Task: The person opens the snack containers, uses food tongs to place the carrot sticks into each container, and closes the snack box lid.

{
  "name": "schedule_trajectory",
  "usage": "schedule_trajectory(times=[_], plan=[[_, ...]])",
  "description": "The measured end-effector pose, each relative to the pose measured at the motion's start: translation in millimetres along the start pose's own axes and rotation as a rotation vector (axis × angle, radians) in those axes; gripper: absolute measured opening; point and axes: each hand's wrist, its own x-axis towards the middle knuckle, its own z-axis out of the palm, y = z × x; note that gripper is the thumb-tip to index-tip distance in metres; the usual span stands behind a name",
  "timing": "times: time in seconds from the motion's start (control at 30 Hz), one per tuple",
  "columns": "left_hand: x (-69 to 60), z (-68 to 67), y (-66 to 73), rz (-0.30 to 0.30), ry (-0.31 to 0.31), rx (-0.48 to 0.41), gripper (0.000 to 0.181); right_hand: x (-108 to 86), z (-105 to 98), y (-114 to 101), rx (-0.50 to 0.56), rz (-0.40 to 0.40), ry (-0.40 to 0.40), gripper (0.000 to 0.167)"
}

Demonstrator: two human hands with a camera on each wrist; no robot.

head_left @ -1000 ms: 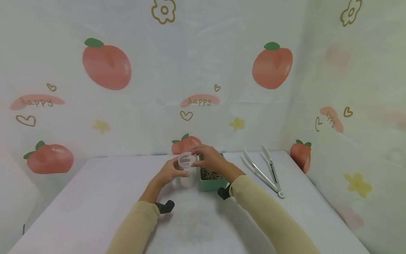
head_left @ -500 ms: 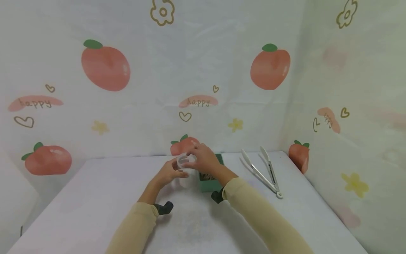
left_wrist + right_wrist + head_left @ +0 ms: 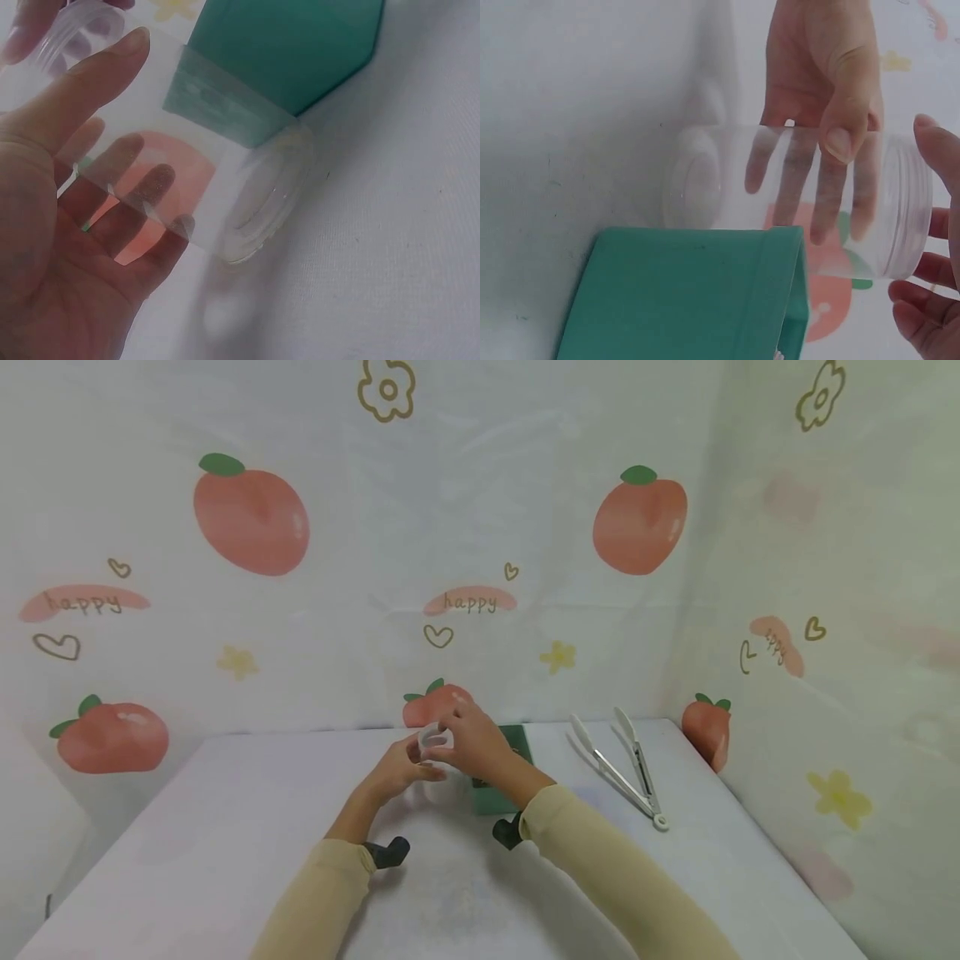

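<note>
A clear plastic jar stands upright between the two hands, see-through along its whole body. My left hand grips the jar's side, thumb on one face and fingers behind it in the left wrist view. At the top, my right hand holds the ridged, translucent rim piece, apparently a lid, with thumb and fingers spread around it. Beside the jar, to its right, is a green box, whose inside is mostly hidden by the right hand and forearm. Whether the jar's base touches the table cannot be told.
White-tipped metal tongs lie spread apart on the white table, right of the green box. A printed cloth wall rises behind the table, and another stands at the right. Dark wrist mounts project below both wrists.
My right hand has shifted left and turned around the jar's top, covering more of the rim. The brown strips in the green box are now mostly hidden. My left hand keeps its grip.
</note>
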Motion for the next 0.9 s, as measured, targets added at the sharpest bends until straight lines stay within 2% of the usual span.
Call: schedule_trajectory(times=[0.2, 0.33, 0.4, 0.57, 0.63, 0.8, 0.9], plan=[[-0.3, 1.9, -2.9, 0.019, -0.015, -0.043, 0.069, -1.5, -0.2, 1.2, 0.116, 0.042, -0.017, 0.041], [-2.4, 2.7, -0.8, 0.019, -0.019, -0.054, 0.068, -4.1, 1.2, 2.7, 0.136, 0.071, -0.018, 0.04], [-5.2, 2.0, 2.4, 0.003, -0.012, -0.035, 0.067, -5.0, 1.9, 3.2, 0.133, 0.063, -0.011, 0.039], [-14.9, 0.3, 22.1, -0.023, -0.022, -0.02, 0.069, -5.7, 2.7, 6.0, 0.157, 0.027, -0.011, 0.038], [-17.0, 0.5, 28.5, -0.005, -0.037, -0.031, 0.07, -5.4, 2.1, 7.7, 0.187, 0.033, -0.024, 0.036], [-15.2, 1.1, 31.5, 0.024, -0.039, -0.037, 0.07, -2.7, -1.9, 11.9, 0.277, 0.02, -0.049, 0.034], [-14.4, 1.2, 32.4, 0.008, -0.025, -0.023, 0.071, -1.0, -4.5, 14.2, 0.309, -0.015, -0.073, 0.034]])
